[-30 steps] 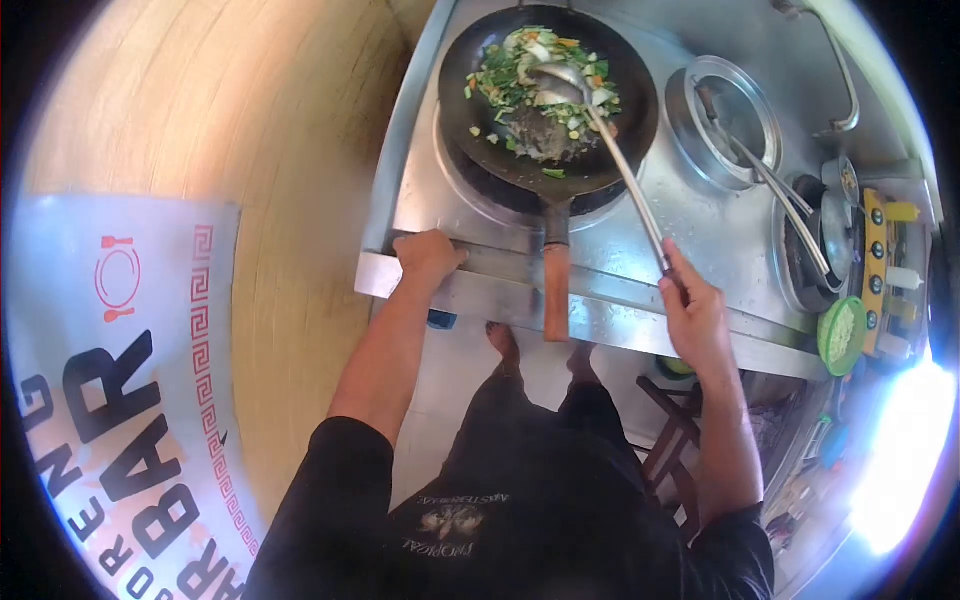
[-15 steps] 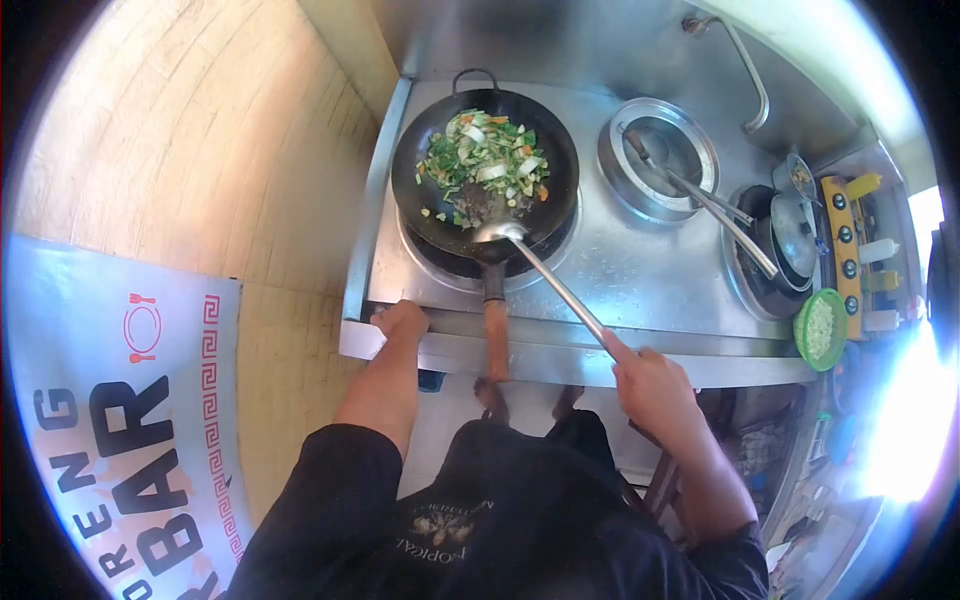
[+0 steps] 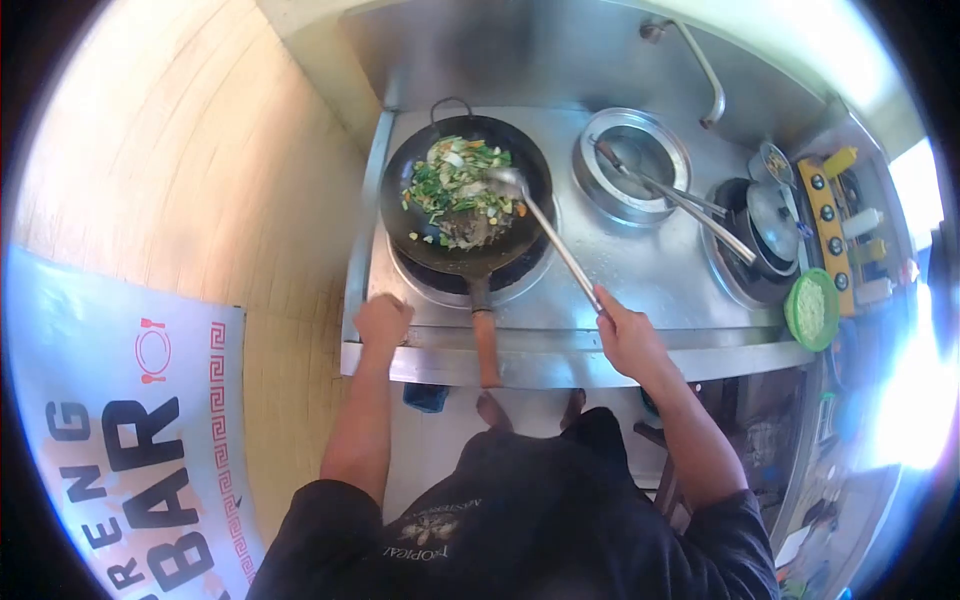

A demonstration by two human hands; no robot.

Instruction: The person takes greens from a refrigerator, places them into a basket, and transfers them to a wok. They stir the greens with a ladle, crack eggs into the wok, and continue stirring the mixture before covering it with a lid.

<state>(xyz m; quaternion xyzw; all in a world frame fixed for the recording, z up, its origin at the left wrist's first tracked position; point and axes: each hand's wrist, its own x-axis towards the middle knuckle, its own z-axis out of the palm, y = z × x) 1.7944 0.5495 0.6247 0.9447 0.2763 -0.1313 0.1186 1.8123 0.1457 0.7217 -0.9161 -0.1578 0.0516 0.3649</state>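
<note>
A black wok [image 3: 400, 215] sits on the left burner, its wooden handle [image 3: 487, 350] pointing toward me. Chopped green vegetables with white and orange pieces [image 3: 455, 185] lie inside it. My right hand [image 3: 632, 342] is closed around the long metal handle of a ladle [image 3: 560, 248]. The ladle's bowl, blurred by motion, is over the right side of the vegetables. At the stove's front left corner, my left hand [image 3: 384, 320] is curled closed, left of the wok handle and apart from it. What its fingers may grip is hidden.
Right of the wok stands a round metal pot [image 3: 590, 178] with long-handled utensils across it. Farther right are dark pans with a lid [image 3: 773, 228], a green basket of pale shreds [image 3: 812, 310] and a rack of squeeze bottles [image 3: 862, 224]. A faucet [image 3: 705, 70] hangs behind.
The ladle's bowl has moved from the wok's near rim up into the vegetables, which have shifted. My left hand has lifted slightly and curled at the corner. The camera view has shifted.
</note>
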